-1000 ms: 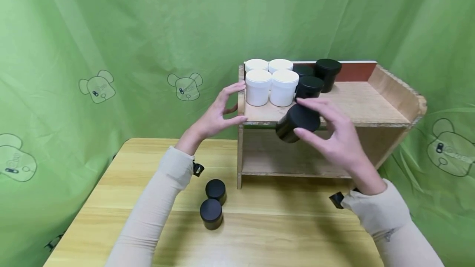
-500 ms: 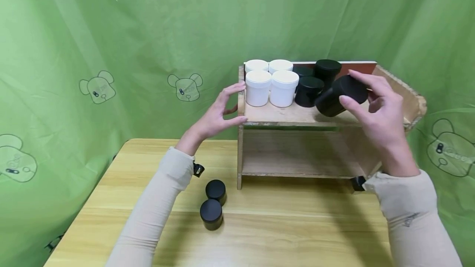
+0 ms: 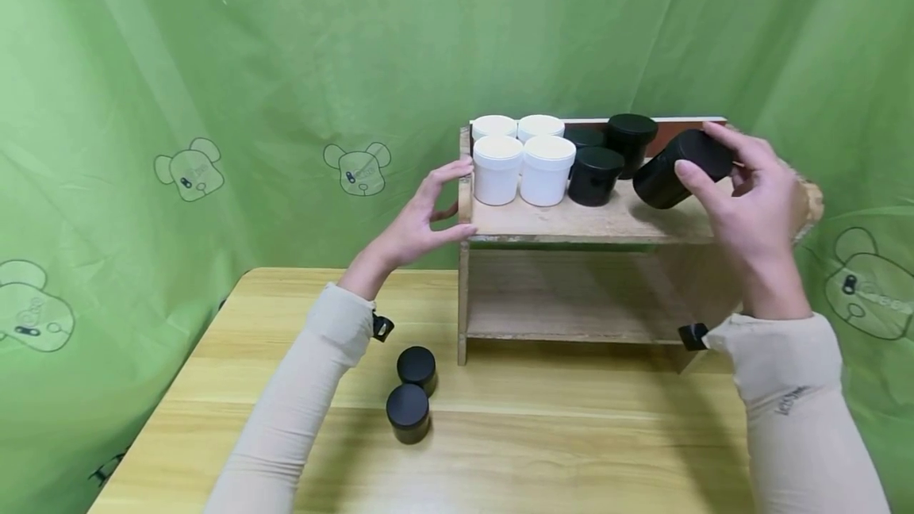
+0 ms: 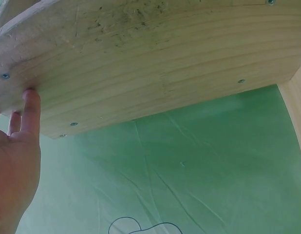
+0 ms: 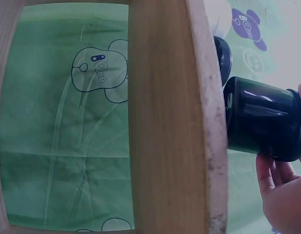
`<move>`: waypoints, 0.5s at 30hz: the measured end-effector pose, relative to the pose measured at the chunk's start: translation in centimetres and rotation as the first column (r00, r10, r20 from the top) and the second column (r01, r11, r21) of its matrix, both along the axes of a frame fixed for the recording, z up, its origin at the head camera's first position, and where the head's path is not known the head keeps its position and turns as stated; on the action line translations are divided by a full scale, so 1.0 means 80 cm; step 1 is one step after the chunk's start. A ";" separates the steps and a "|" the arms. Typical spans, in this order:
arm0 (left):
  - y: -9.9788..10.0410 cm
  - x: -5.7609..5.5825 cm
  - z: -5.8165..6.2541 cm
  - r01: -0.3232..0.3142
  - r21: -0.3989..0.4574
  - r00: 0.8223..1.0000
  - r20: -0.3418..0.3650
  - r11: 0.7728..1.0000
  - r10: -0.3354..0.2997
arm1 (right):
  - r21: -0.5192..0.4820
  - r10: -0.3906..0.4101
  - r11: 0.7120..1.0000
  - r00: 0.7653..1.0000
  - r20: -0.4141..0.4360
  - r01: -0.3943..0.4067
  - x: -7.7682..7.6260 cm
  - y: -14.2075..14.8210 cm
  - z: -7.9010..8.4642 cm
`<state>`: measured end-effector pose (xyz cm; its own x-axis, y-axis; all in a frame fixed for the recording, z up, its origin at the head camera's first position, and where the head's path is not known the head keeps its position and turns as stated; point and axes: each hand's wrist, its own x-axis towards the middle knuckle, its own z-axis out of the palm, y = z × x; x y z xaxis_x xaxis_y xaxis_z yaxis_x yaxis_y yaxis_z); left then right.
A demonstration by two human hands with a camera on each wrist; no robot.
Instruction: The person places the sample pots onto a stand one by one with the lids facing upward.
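Observation:
My right hand (image 3: 760, 209) grips a black lidded jar (image 3: 667, 174) by its lid end, tilted, over the right part of the wooden shelf's top board (image 3: 557, 220). The same jar (image 5: 265, 119) shows on its side in the right wrist view, close to the board's edge. On the left, my left hand (image 3: 421, 216) touches the shelf's side panel (image 3: 464, 260) with fingers spread. In the left wrist view its fingertip (image 4: 31, 97) rests against the wood. White jars (image 3: 546, 173) stand at the left of the top board, with black jars (image 3: 595, 177) beside them.
Two black jars (image 3: 408, 415) stand close together on the wooden table (image 3: 543, 450), left of the shelf. A lower board (image 3: 564, 316) spans the shelf beneath the top one. Behind everything hangs a green curtain (image 3: 286, 62).
My right hand has carried the black jar rightward and up, from the shelf's front middle to above the right of the top board. The left hand stays where it was.

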<state>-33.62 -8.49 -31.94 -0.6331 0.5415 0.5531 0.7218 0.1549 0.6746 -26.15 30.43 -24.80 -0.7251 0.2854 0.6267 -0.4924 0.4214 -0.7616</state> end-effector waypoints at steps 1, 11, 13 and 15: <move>0.000 0.000 0.000 0.003 0.001 1.000 0.000 1.000 -0.003 | -0.002 -0.003 1.000 1.000 0.005 0.003 -0.002 0.001 0.000; 0.000 0.001 -0.001 -0.014 -0.018 1.000 -0.019 1.000 0.014 | 0.008 0.019 1.000 1.000 -0.022 -0.019 -0.025 0.003 -0.004; 0.000 0.001 -0.001 -0.014 -0.015 1.000 -0.021 1.000 0.014 | 0.030 0.013 0.999 0.999 -0.037 -0.012 -0.031 0.002 -0.005; -0.001 0.000 0.000 -0.016 -0.013 1.000 -0.024 1.000 0.016 | 0.044 0.007 0.999 0.999 -0.045 -0.005 -0.036 0.001 -0.007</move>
